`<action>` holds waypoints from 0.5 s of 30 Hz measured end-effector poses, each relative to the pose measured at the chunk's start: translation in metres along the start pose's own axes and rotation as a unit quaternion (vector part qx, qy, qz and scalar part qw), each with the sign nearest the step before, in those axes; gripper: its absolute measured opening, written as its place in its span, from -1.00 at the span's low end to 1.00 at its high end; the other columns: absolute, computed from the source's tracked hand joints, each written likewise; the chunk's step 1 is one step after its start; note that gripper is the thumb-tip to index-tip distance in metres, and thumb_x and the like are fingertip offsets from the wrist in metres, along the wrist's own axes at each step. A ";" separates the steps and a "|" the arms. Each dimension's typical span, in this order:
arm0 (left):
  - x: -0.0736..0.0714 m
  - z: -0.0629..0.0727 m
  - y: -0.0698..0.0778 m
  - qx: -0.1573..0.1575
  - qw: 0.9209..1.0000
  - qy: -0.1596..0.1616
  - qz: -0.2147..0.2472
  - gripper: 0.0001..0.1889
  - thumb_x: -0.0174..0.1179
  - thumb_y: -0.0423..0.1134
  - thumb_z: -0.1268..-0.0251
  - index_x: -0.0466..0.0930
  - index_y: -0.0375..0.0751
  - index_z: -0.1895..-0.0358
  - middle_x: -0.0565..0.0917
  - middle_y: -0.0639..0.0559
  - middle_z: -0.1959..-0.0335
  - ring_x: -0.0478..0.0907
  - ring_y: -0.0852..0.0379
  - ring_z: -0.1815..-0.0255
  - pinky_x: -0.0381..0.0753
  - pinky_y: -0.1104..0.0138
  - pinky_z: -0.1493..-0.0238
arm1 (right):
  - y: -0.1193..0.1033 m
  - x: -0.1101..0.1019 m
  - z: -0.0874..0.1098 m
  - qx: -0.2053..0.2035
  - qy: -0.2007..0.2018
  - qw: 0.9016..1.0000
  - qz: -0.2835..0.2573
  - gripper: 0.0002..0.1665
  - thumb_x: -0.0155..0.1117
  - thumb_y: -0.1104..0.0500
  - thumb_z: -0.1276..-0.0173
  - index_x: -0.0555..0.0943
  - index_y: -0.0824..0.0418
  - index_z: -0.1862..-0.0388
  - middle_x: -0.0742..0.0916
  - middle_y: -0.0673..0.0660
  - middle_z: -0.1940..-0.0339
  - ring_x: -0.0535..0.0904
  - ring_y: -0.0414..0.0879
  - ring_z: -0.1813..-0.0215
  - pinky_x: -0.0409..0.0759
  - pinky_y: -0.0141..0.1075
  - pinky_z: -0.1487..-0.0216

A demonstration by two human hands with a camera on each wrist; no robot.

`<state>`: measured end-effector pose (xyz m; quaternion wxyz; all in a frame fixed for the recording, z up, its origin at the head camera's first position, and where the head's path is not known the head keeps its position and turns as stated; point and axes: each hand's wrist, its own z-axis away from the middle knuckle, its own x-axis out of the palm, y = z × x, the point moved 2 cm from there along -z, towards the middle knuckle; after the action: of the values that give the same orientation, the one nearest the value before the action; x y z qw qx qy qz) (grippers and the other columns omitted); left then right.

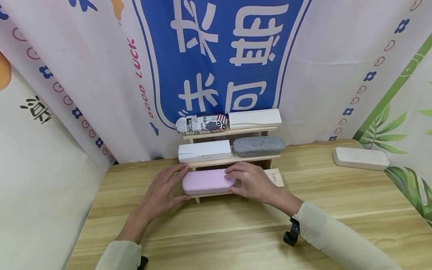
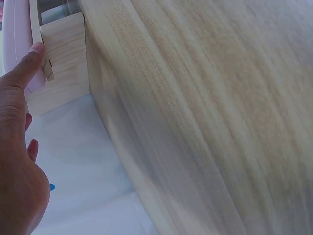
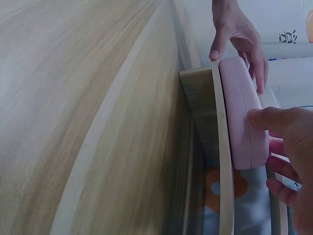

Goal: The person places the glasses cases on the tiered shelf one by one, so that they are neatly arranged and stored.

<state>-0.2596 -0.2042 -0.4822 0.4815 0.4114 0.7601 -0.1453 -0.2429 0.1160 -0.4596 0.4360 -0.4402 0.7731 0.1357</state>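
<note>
A pink glasses case [image 1: 207, 181] lies lengthwise on the lowest tier of a small wooden stepped rack [image 1: 237, 160], at its left side. My right hand [image 1: 251, 180] holds the case by its right end, thumb on the front and fingers behind, as the right wrist view shows. At the rack's left end is my left hand [image 1: 163, 189], fingers fairly straight and spread. Its thumb [image 2: 35, 53] touches the front corner of the lowest shelf, while its other fingers reach up by the middle tier.
A white case [image 1: 204, 152] and a grey felt case [image 1: 258, 146] fill the middle tier. On top sit a printed case [image 1: 202, 124] and another white case [image 1: 255, 118]. An off-white case [image 1: 361, 158] lies on the wooden table [image 1: 225, 245] at right. Printed curtains hang behind.
</note>
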 end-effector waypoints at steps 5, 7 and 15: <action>-0.001 0.000 0.001 0.003 1.000 0.002 0.003 0.16 0.79 -0.09 0.20 0.37 -0.28 -0.57 0.43 -0.18 -0.54 0.40 -0.22 -0.49 0.39 -0.24 -0.51 | 0.000 -0.005 0.000 -0.001 0.002 1.000 0.005 -0.57 0.78 0.05 -0.08 0.85 0.19 0.12 0.84 0.08 -0.04 0.76 0.00 -0.13 0.78 -0.16 -0.15; -0.002 0.000 0.001 0.004 1.000 0.003 0.003 0.15 0.79 -0.09 0.20 0.37 -0.28 -0.57 0.43 -0.18 -0.54 0.41 -0.21 -0.49 0.40 -0.24 -0.50 | 0.000 -0.008 0.001 -0.001 0.003 1.000 0.001 -0.56 0.78 0.04 -0.08 0.85 0.19 0.11 0.84 0.08 -0.05 0.76 0.00 -0.14 0.77 -0.15 -0.16; -0.001 0.001 0.000 -0.005 1.000 -0.007 -0.005 0.16 0.78 -0.07 0.17 0.34 -0.25 -0.59 0.41 -0.16 -0.56 0.39 -0.20 -0.52 0.34 -0.18 -0.57 | 0.006 -0.018 0.008 -0.001 0.007 1.000 -0.024 -0.50 0.77 0.00 -0.09 0.84 0.21 0.05 0.84 0.09 -0.07 0.76 0.01 -0.16 0.76 -0.13 -0.20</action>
<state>-0.2590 -0.2051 -0.4812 0.4879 0.4038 0.7599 -0.1465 -0.2396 0.1342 -0.4514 0.4334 -0.4600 0.7651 0.1235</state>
